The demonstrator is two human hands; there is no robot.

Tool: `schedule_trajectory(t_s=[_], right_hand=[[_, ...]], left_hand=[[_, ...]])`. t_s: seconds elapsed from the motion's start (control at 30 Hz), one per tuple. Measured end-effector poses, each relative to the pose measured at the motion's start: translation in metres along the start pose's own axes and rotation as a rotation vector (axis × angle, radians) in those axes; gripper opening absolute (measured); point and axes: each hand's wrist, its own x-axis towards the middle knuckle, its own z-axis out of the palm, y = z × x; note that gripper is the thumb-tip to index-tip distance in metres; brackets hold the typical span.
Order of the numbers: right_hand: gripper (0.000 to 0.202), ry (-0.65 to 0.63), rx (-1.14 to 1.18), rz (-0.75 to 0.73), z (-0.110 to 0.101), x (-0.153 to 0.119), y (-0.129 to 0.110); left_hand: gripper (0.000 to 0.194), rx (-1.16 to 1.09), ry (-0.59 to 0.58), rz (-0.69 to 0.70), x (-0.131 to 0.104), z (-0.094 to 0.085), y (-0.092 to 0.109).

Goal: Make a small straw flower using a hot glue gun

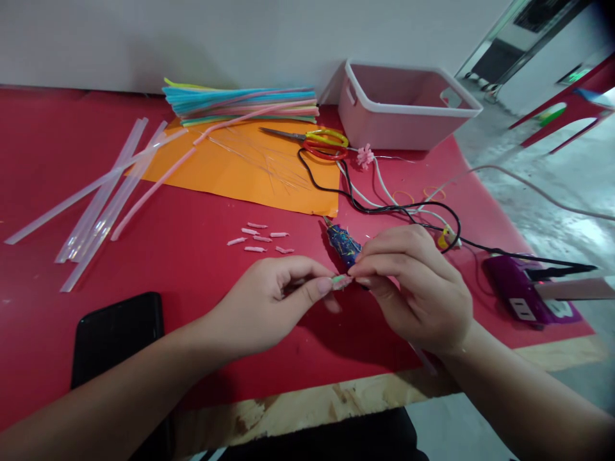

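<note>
While the left hand (269, 301) pinches the fuzzy piece (340, 282), gentle pressure is best; the right hand (423, 288), its fingers seemingly pinching the tip, needs steadiness.

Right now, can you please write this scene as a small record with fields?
Left hand: pinches a pink-and-green piece
Right hand: fingertips at the piece's other end
Beyond hands: blue tool with metal tip
Small pink pieces: scattered, beyond left hand
Back: fuzzy sticks, scissors, pink bin
Left side: clear sticks, black phone
Right side: purple power strip
</note>
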Motion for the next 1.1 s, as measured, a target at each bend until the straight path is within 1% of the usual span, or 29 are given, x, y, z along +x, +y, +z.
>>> schedule_trajectory(t_s=[0.1, 0.17, 0.2, 0.23, 0.27, 0.3, 0.37, 0.43, 0.5, 0.6, 0.7, 0.77, 0.87, 0.97, 1.03, 1.1], right_hand=[[0.019, 0.031, -0.107, 0.084, -0.006, 0.001, 0.009], [0.02, -0.006, -0.189, 0.167, -0.016, 0.0, 0.022], [0.02, -0.064, -0.21, 0.206, -0.021, -0.001, 0.029], [0.021, -0.153, -0.222, 0.238, -0.028, -0.003, 0.037], [0.023, -0.246, -0.227, 0.261, -0.034, -0.004, 0.043], [0.027, -0.366, -0.225, 0.279, -0.039, -0.007, 0.049], [0.035, -0.546, -0.213, 0.304, -0.047, -0.012, 0.057], [0.045, -0.64, -0.208, 0.311, -0.048, -0.016, 0.058], [0.052, -0.669, -0.217, 0.305, -0.044, -0.02, 0.057], [0.049, -0.66, -0.248, 0.293, -0.034, -0.021, 0.055], [0.04, -0.614, -0.273, 0.286, -0.025, -0.019, 0.056], [0.039, -0.536, -0.298, 0.281, -0.022, -0.016, 0.057], [0.039, -0.353, -0.316, 0.284, -0.021, -0.013, 0.055], [0.031, -0.209, -0.211, 0.25, -0.024, -0.013, 0.046], [0.025, -0.144, -0.105, 0.234, -0.026, -0.014, 0.038], [0.023, -0.104, -0.047, 0.237, -0.026, -0.015, 0.031]], left_hand=[[0.019, -0.065, 0.048, -0.04, 0.002, -0.001, -0.003], [0.019, -0.163, 0.082, -0.046, 0.003, -0.001, -0.006], [0.018, -0.221, 0.096, -0.052, 0.003, -0.001, -0.007], [0.016, -0.28, 0.108, -0.062, 0.004, -0.002, -0.008], [0.012, -0.339, 0.12, -0.078, 0.005, -0.002, -0.009], [0.008, -0.396, 0.133, -0.098, 0.005, -0.003, -0.01], [0.005, -0.504, 0.155, -0.146, 0.006, -0.004, -0.01], [0.006, -0.599, 0.165, -0.188, 0.007, -0.006, -0.009], [0.005, -0.66, 0.177, -0.217, 0.006, -0.007, -0.009], [0.008, -0.656, 0.19, -0.225, 0.006, -0.008, -0.008], [0.016, -0.608, 0.177, -0.184, 0.005, -0.007, -0.008], [0.017, -0.601, 0.188, -0.165, 0.005, -0.007, -0.008], [0.015, -0.62, 0.25, -0.16, 0.007, -0.007, -0.01], [0.017, -0.66, 0.303, -0.15, 0.009, -0.007, -0.012], [0.019, -0.684, 0.322, -0.14, 0.009, -0.007, -0.013], [0.02, -0.68, 0.34, -0.129, 0.009, -0.007, -0.014]])
